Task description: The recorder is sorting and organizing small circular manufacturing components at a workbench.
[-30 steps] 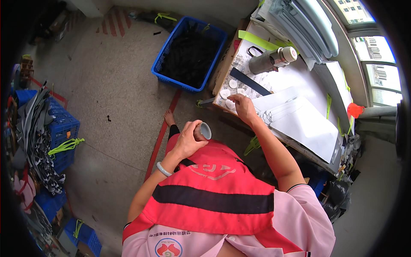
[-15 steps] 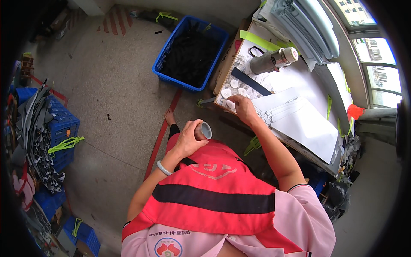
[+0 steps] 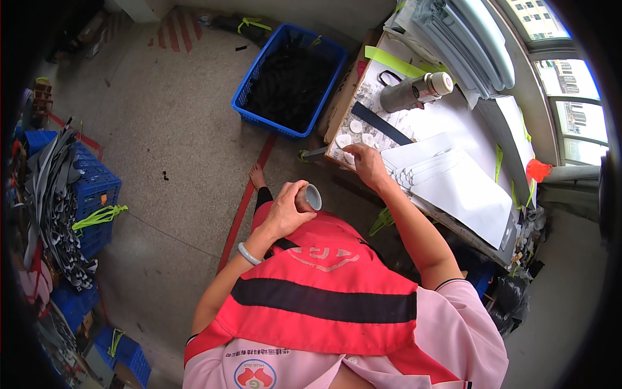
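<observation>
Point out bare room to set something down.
The tabletop looks bare between the grey flask and fanned white sheets; mostly bare floor lies left of the blue basket. Crowded: around the right hand, by white pieces and dark strip.

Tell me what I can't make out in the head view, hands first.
All in the head view:
Base of the small round grey-rimmed cup: hidden by the left hand.
Whether the right hand pinches one of the flat white rounded pieces: its own fingers hide the contact.
Shapes of the black pieces in the rectangular blue plastic basket: lost in darkness.
Far end of the folded pale grey sheets: cut off by the upper edge.
</observation>
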Available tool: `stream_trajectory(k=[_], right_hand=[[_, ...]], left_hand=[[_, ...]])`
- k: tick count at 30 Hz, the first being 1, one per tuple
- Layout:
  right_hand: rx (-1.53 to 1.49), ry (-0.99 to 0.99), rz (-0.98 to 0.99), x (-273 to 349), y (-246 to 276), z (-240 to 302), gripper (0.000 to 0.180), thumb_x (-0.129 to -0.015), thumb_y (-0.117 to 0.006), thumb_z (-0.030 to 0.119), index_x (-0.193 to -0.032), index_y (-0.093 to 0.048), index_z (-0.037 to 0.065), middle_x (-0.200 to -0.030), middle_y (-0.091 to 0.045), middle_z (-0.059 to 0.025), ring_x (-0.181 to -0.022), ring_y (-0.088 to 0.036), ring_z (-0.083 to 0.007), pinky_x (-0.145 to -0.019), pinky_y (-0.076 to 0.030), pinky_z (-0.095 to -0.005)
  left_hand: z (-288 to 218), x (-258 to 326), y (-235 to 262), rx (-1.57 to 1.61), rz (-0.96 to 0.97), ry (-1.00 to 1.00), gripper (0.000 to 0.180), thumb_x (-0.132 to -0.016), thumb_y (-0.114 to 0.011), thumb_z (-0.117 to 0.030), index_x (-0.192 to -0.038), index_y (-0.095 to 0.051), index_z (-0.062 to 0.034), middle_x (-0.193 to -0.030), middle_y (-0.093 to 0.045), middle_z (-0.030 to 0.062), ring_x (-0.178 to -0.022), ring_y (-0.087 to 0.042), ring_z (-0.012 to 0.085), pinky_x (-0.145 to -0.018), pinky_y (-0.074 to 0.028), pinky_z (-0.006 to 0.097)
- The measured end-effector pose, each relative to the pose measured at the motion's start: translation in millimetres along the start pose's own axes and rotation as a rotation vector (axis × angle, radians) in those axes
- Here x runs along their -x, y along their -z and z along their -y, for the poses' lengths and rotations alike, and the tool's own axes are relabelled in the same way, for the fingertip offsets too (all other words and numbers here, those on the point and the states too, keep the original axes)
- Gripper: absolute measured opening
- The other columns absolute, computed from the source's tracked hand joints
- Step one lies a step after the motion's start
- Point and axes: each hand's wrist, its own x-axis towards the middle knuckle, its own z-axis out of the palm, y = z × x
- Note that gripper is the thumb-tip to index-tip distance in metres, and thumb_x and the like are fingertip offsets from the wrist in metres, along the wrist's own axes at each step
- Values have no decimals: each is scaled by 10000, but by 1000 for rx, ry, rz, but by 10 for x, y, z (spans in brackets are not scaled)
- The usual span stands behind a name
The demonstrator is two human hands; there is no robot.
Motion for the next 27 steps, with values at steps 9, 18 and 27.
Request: stream_trajectory(k=[9,18,27], right_hand=[[-1,-1,8,-6,-2,12,342,-836,-512,-47,-1079,-737,39,-1083,-703,-202,-1016,-662,-392,-900,-516,-438],[-2,4,1,-6,-3,16,343,-833,-514,-50,-1081,-735,37,-1089,-704,-202,-1019,-662,-391,-903,-517,-437],[10,-8,-6,20,-27,9,339,-840,-512,-49,-1081,-735,35,-1104,-699,-204,-1036,-655,-398,-919,-511,-436]], left_hand=[[10,-11,-9,5,5,13,757,-682,-878,-149,-1339,-505,-89,-1229,-546,146,-1173,-565,324,-1012,-478,383],[-3,-12,-3,-4,7,20,750,-689,-872,-150,-1339,-502,-92,-1232,-542,148,-1172,-565,327,-1013,-477,386],[-41,-11,11,14,41,56,743,-703,-865,-137,-1349,-500,-83,-1268,-528,134,-1222,-545,304,-1054,-446,370]])
